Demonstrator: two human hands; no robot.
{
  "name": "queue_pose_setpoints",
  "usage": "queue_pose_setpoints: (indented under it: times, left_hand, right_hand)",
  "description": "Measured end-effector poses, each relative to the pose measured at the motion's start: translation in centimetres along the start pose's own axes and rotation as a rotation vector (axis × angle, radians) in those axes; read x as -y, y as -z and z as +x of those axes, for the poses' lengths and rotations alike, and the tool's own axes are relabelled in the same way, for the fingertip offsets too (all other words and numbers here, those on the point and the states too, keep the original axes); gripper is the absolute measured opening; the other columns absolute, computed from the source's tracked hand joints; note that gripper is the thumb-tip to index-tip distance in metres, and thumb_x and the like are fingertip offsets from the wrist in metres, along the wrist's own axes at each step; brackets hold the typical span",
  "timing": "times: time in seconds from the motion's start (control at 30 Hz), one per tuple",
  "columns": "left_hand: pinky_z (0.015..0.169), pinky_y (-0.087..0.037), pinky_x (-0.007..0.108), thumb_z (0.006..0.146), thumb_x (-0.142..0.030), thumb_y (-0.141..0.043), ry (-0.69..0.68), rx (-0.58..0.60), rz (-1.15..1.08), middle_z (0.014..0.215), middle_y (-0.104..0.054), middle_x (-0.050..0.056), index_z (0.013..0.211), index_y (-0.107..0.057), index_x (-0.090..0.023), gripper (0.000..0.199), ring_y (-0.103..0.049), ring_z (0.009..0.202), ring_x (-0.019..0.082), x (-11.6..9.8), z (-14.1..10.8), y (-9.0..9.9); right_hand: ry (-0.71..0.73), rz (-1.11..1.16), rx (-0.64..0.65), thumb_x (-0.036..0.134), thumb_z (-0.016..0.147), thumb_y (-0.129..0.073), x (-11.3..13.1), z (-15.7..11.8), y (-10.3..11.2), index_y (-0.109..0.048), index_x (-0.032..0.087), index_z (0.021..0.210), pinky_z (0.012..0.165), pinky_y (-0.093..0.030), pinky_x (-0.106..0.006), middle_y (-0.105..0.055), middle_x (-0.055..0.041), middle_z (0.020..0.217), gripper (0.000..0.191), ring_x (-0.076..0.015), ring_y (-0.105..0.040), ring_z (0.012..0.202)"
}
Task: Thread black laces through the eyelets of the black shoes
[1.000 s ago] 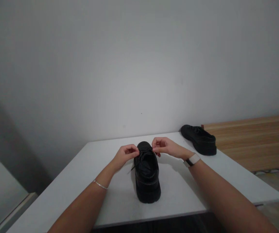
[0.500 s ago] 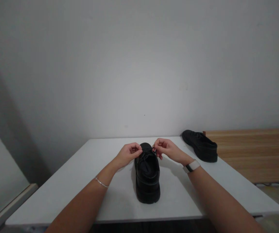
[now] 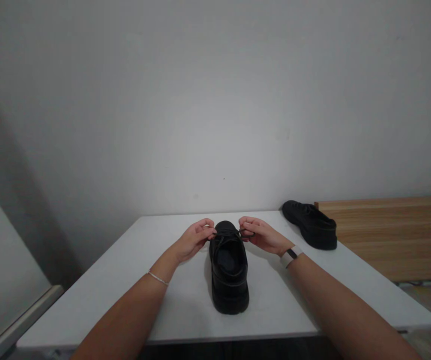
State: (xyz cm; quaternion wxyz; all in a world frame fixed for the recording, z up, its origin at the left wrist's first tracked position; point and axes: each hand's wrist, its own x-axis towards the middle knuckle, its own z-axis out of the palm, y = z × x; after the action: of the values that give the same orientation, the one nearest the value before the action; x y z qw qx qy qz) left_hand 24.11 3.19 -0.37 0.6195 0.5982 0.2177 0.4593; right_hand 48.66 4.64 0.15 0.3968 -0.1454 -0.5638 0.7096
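The pale wall (image 3: 223, 110) fills the space beyond the front shoe (image 3: 229, 285), and you are facing it. Beneath the front shoe spreads your white table (image 3: 133, 250), reaching out to its left, to its right and a little past its toe. Well off to the right of the front shoe, past the table's edge, is a wood-grain board (image 3: 388, 240) (its stripes run lengthwise).

The front shoe is black and stands upright on its thick sole, between your two arms, with its heel toward you. The second shoe (image 3: 315, 230), also black, sits well apart, beyond and to the right of the front shoe, its toe pointing away and to the left, near the wall.

Your left hand (image 3: 196, 240) is just left of the front shoe's lacing, and your right hand (image 3: 262, 235) is just right of it. Right of the front shoe, your wrist carries a light wristband (image 3: 291, 255) with a dark face; left of it, your other wrist has a thin bracelet (image 3: 158, 278).

Across the front shoe runs a dark shoelace (image 3: 227, 233). Your right thumb and fingers pinch a loop of it, and your left thumb and forefinger press together on its other side, where only a short strand shows.
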Motion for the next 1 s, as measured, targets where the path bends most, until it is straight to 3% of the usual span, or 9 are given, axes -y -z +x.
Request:
queue_pose_setpoints:
  times: [0.17, 0.3, 0.43, 0.57, 0.7, 0.8, 0.9, 1.0]
  left_hand:
    - [0.066, -0.035, 0.022, 0.076, -0.026, -0.074, 0.023, -0.022, -0.063, 0.062, -0.052, -0.004, 0.085, -0.055, -0.016, 0.023, -0.047, 0.059, 0.007, 0.0, 0.0, 0.0]
    - [0.054, -0.029, 0.019, 0.078, -0.027, -0.072, 0.074, 0.012, -0.105, 0.058, -0.047, -0.006, 0.087, -0.056, -0.016, 0.021, -0.042, 0.052, 0.006, 0.0, -0.2, 0.1]
    - [0.065, -0.038, 0.023, 0.073, -0.025, -0.076, 0.045, -0.003, -0.144, 0.071, -0.057, 0.000, 0.091, -0.058, -0.015, 0.027, -0.054, 0.066, 0.011, -0.2, -0.3, 0.3]
    - [0.076, -0.041, 0.027, 0.073, -0.023, -0.075, -0.002, -0.020, -0.213, 0.068, -0.055, -0.001, 0.095, -0.059, -0.016, 0.028, -0.057, 0.074, 0.014, -0.5, -0.3, 0.3]
    - [0.062, -0.040, 0.022, 0.073, -0.024, -0.075, 0.018, 0.004, -0.208, 0.063, -0.050, -0.003, 0.096, -0.059, -0.015, 0.028, -0.052, 0.061, 0.010, -0.7, -0.4, 0.1]
    - [0.047, -0.031, 0.017, 0.076, -0.025, -0.073, 0.020, 0.028, -0.187, 0.062, -0.048, -0.006, 0.097, -0.059, -0.016, 0.027, -0.036, 0.042, 0.001, -0.8, -0.6, 0.1]
    - [0.040, -0.026, 0.015, 0.080, -0.032, -0.068, 0.030, 0.049, -0.140, 0.059, -0.051, -0.007, 0.099, -0.058, -0.017, 0.026, -0.026, 0.033, -0.002, -0.8, -0.7, 0.4]
    - [0.039, -0.036, 0.017, 0.083, -0.043, -0.061, 0.067, 0.028, -0.055, 0.055, -0.057, -0.002, 0.093, -0.058, -0.015, 0.030, -0.045, 0.037, 0.006, -0.6, -0.6, 0.6]
  right_hand:
    - [-0.040, 0.040, 0.028, 0.032, 0.082, -0.070, -0.1, 0.0, 0.6, -0.058, 0.016, 0.090, 0.054, -0.027, -0.021, -0.033, 0.0086, 0.056, 0.021, -0.0068, -0.029, 0.052]
    - [-0.063, 0.057, 0.063, 0.031, 0.082, -0.070, 0.1, -0.2, 0.6, -0.059, 0.016, 0.093, 0.051, -0.024, -0.020, -0.031, 0.0101, 0.054, 0.022, -0.0055, -0.024, 0.048]
    - [0.007, 0.027, -0.006, 0.030, 0.079, -0.072, 0.2, -0.3, 0.8, -0.060, 0.016, 0.093, 0.058, -0.035, -0.022, -0.043, 0.0069, 0.058, 0.023, -0.0072, -0.040, 0.055]
    - [0.080, 0.033, -0.103, 0.029, 0.076, -0.074, 0.3, -0.3, 1.4, -0.059, 0.019, 0.090, 0.068, -0.044, -0.024, -0.055, 0.0023, 0.072, 0.023, -0.0111, -0.055, 0.070]
    - [0.061, 0.020, -0.094, 0.027, 0.077, -0.073, 0.5, -0.3, 1.7, -0.059, 0.018, 0.091, 0.045, -0.036, -0.018, -0.053, 0.0049, 0.069, 0.021, -0.0033, -0.040, 0.045]
    - [0.033, 0.005, -0.059, 0.031, 0.081, -0.068, 0.6, -0.5, 1.7, -0.059, 0.018, 0.091, 0.036, -0.028, -0.016, -0.052, 0.0067, 0.060, 0.019, -0.0019, -0.029, 0.035]
    - [-0.008, -0.026, -0.022, 0.038, 0.085, -0.062, 0.6, -0.6, 1.9, -0.059, 0.016, 0.090, 0.036, -0.036, -0.018, -0.052, 0.0057, 0.048, 0.023, -0.0064, -0.041, 0.035]
    - [-0.087, -0.112, 0.023, 0.041, 0.083, -0.064, 0.1, -0.6, 2.1, -0.058, 0.015, 0.090, 0.040, -0.045, -0.021, -0.060, 0.0017, 0.052, 0.028, -0.0103, -0.052, 0.039]
